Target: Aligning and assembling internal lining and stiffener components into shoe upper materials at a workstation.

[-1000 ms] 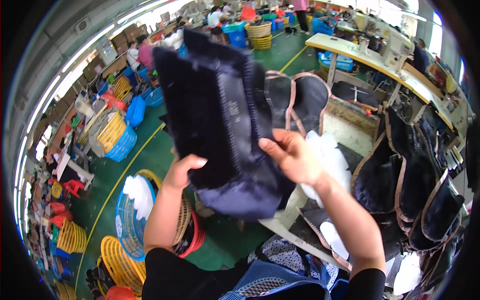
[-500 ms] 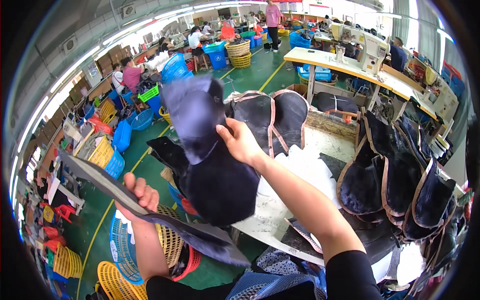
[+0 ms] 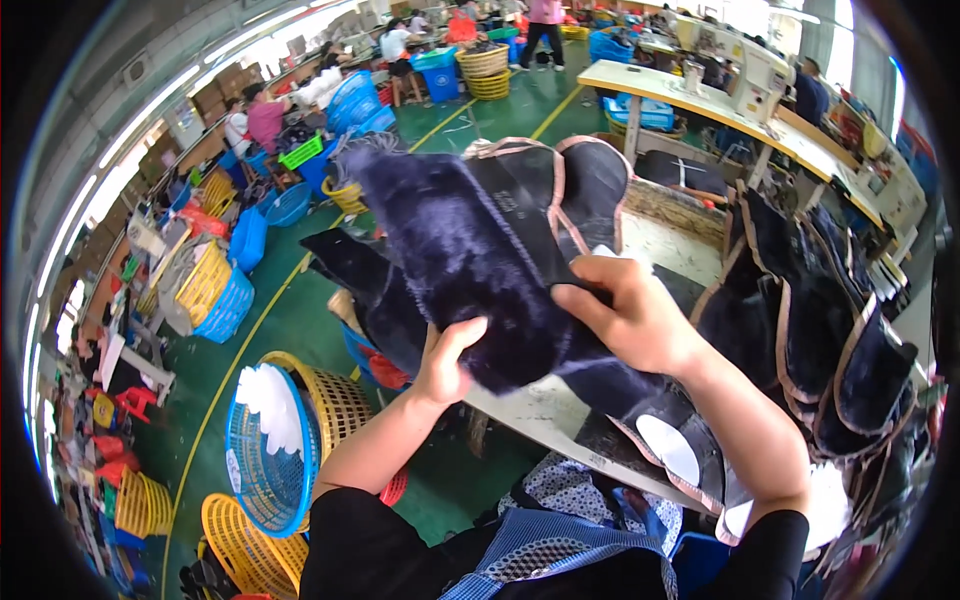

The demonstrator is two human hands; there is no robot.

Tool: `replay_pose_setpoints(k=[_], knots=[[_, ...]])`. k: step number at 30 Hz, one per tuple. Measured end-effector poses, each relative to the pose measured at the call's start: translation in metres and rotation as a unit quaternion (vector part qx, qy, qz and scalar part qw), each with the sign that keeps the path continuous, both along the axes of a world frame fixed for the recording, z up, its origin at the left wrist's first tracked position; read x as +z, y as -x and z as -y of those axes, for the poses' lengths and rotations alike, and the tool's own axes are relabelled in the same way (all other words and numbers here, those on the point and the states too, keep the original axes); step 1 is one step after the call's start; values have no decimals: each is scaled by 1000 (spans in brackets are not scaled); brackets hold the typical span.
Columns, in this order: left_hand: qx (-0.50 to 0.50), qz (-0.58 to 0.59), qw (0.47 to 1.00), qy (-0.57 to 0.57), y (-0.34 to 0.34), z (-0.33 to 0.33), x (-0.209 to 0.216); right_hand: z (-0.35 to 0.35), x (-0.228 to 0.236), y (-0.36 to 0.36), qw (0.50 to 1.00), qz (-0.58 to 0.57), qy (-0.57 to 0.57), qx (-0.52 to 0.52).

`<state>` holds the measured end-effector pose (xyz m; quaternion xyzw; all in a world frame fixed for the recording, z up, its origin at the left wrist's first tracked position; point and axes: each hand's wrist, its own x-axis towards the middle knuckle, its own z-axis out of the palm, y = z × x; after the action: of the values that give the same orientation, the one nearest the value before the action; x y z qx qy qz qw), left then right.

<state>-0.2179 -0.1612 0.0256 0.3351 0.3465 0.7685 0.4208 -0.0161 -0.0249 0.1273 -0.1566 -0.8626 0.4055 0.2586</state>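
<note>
Left hand (image 3: 445,371) pinches the dark furry piece (image 3: 455,245) by its near-left edge, right hand (image 3: 642,318) by its right, above the desk (image 3: 540,412)'s left side; even tension should avoid creasing.

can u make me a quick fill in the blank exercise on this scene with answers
1. The left hand and right hand both grip dark material whose upper face looks ____.
2. White pieces lie in a basket coloured ____.
3. The floor is ____ in colour.
4. A sewing machine stands at the picture's upper ____.

Missing words: furry; blue; green; right
</note>
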Motion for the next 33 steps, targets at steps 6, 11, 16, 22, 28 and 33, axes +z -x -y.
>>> replay_pose_setpoints(k=[6, 11, 16, 22, 28, 33], knots=[[-411, 69, 907, -61, 56, -32, 80, 14, 45, -119, 992, 64, 77, 77], [-426, -386, 803, 157, -36, -50, 114, 44, 35, -171, 980, 155, 120, 36], [-265, -535, 801, 45, -102, -44, 68, 64, 15, -221, 965, 193, 171, -50], [-365, -519, 771, -44, -124, -50, 79, 98, -4, -273, 973, 161, 112, -123], [-411, -541, 725, -108, -145, -47, 60, 121, -32, -317, 960, 161, 195, -122], [-399, -583, 705, -60, -134, -54, 65, 137, -73, -353, 920, 132, 338, -149]])
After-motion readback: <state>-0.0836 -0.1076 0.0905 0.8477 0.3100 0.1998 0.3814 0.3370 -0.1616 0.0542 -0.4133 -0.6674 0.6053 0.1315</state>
